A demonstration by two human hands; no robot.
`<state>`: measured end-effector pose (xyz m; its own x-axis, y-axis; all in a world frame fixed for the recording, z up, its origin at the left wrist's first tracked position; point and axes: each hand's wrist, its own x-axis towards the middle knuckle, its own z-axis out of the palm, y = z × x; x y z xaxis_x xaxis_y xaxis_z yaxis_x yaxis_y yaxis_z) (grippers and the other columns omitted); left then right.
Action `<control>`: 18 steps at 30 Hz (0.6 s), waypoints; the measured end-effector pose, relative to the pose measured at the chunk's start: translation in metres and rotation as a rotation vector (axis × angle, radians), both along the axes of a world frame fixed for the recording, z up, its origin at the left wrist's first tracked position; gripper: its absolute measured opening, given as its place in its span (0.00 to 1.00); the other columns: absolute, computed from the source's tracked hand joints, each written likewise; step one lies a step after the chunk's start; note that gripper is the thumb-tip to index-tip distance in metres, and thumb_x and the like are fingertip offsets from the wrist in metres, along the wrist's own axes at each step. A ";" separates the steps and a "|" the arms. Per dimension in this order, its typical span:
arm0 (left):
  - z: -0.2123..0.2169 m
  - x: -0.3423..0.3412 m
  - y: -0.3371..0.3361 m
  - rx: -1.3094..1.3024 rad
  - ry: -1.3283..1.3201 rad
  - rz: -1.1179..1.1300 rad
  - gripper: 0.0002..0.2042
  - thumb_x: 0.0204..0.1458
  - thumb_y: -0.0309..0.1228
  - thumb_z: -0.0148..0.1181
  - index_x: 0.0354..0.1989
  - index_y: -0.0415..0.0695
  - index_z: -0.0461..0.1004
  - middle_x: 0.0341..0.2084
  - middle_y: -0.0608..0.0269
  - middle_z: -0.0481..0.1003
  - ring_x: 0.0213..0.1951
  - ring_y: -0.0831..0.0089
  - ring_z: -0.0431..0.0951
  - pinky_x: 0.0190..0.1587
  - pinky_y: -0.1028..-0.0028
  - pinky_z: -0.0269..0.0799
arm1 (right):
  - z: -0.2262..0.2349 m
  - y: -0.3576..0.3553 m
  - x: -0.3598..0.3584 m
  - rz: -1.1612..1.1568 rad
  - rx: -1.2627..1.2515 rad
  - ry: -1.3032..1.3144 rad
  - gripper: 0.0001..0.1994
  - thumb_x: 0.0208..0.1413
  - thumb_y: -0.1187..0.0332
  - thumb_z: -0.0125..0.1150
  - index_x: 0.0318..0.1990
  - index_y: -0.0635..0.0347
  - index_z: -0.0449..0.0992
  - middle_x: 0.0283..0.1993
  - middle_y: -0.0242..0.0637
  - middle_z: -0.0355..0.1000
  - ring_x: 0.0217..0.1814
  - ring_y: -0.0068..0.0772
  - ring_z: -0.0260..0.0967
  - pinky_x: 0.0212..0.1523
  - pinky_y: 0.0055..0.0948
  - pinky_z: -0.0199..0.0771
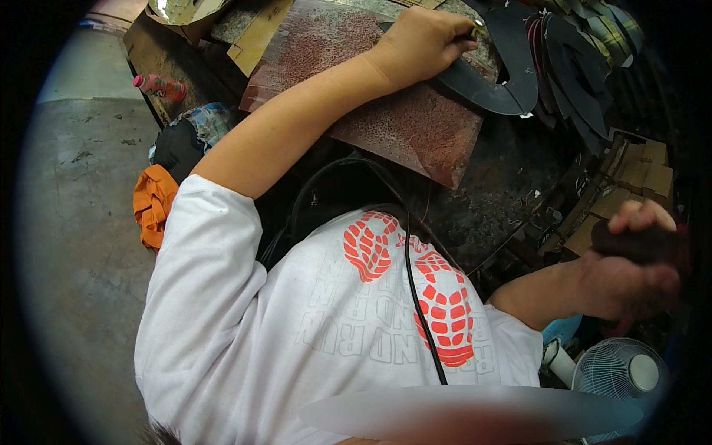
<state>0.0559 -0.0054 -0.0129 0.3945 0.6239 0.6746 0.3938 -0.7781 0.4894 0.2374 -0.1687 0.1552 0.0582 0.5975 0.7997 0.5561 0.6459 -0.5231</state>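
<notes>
My left hand [423, 46] is closed in a pinch at the top, above a worn reddish-brown board [415, 137]. A small shiny metal piece [478, 28] shows at its fingertips; its kind is unclear. Under and beside that hand lies a flat black curved sheet [512, 93] with a cut-out, partly over the board. Off to the right, my right hand [619, 293] is raised and blurred, its fingers wrapped round a dark, thick object [630, 243]. The far end of this object fades into the dark rim.
More black cut sheets [571, 74] are stacked at upper right. Cardboard pieces [638, 174] stand below them. A fan [619, 367] is at lower right. A pink-capped bottle [159, 87] and orange cloth [154, 204] are at left. A black cable [408, 274] hangs down my front.
</notes>
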 end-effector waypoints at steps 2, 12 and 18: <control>-0.005 0.009 -0.002 0.115 -0.034 0.026 0.06 0.54 0.32 0.65 0.35 0.45 0.79 0.26 0.55 0.79 0.31 0.54 0.82 0.36 0.61 0.78 | -0.020 0.001 0.004 0.086 -0.140 0.023 0.20 0.68 0.49 0.53 0.55 0.54 0.69 0.27 0.38 0.73 0.21 0.22 0.66 0.22 0.23 0.67; -0.007 -0.001 -0.003 -0.614 -0.404 -0.037 0.07 0.61 0.27 0.61 0.36 0.35 0.76 0.22 0.59 0.78 0.26 0.74 0.79 0.30 0.70 0.74 | -0.128 -0.013 0.037 -0.244 -0.681 -0.362 0.25 0.66 0.56 0.61 0.70 0.38 0.69 0.47 0.49 0.81 0.42 0.47 0.83 0.40 0.37 0.78; 0.000 -0.003 -0.002 -0.723 -0.391 -0.058 0.07 0.62 0.27 0.61 0.35 0.35 0.76 0.24 0.61 0.79 0.26 0.77 0.80 0.30 0.75 0.76 | -0.136 -0.019 0.035 -0.393 -0.883 -0.305 0.26 0.66 0.55 0.61 0.71 0.37 0.67 0.42 0.49 0.82 0.41 0.47 0.83 0.40 0.38 0.79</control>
<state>0.0533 -0.0070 -0.0132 0.2589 0.9430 0.2092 0.0600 -0.2319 0.9709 0.2724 -0.1874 0.0193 0.2453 0.9648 0.0953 0.8359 -0.1607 -0.5249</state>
